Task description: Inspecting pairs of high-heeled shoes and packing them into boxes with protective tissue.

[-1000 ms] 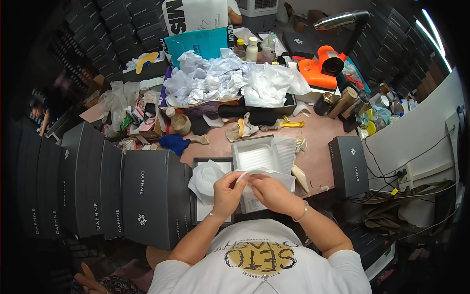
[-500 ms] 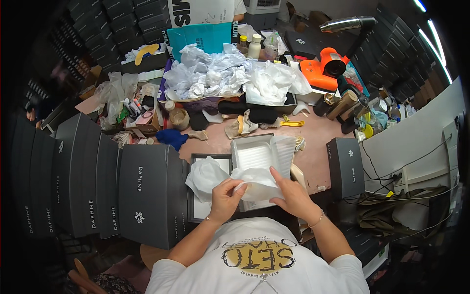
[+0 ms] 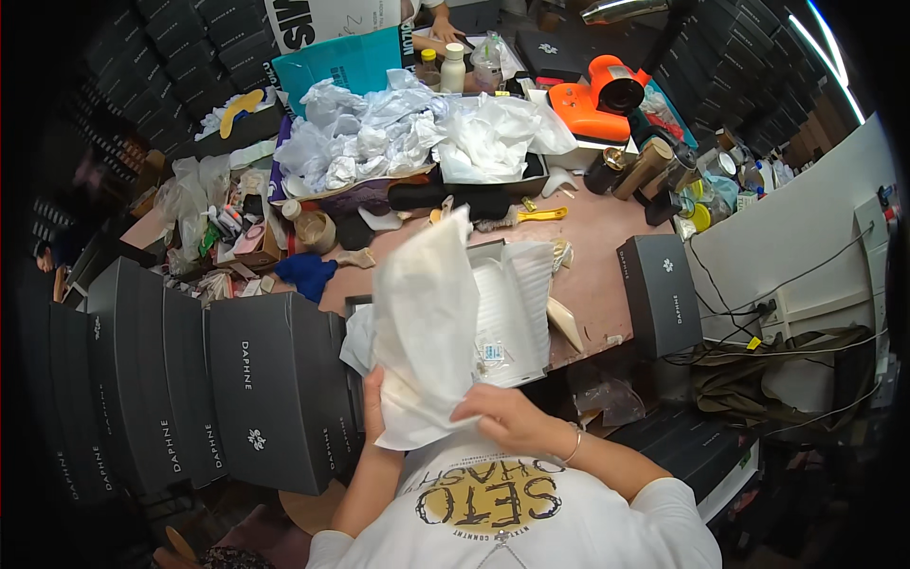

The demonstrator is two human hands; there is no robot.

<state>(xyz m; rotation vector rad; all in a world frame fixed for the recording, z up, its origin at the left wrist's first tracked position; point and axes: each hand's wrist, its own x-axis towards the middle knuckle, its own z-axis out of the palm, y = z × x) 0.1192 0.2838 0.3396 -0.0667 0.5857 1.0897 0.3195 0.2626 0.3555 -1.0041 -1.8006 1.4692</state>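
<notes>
A large white sheet (image 3: 427,322), thin and pouch-like, stands up in front of me over the boxes. My right hand (image 3: 512,419) pinches its lower right edge. At its lower left edge is my left hand (image 3: 373,403), gripping it with the fingers mostly hidden behind. Beyond the sheet lies an open box with white ribbed foam lining (image 3: 526,284); a small clear packet with a blue-and-white label (image 3: 492,353) rests inside. More crumpled white paper (image 3: 357,339) shows left of the sheet, by a dark box it partly covers.
Dark shoe boxes (image 3: 270,389) stand at my left, another (image 3: 664,294) at the right. A pointed cream object (image 3: 566,324) lies beside the lined box. Behind are a heap of crumpled paper (image 3: 365,133), a yellow-handled brush (image 3: 542,214), an orange machine (image 3: 592,109) and a co-worker's hand (image 3: 444,24).
The sheet has come up, opened out and now stands tall. My left hand has shifted left and down, my right hand left and down. The small packet has come into view.
</notes>
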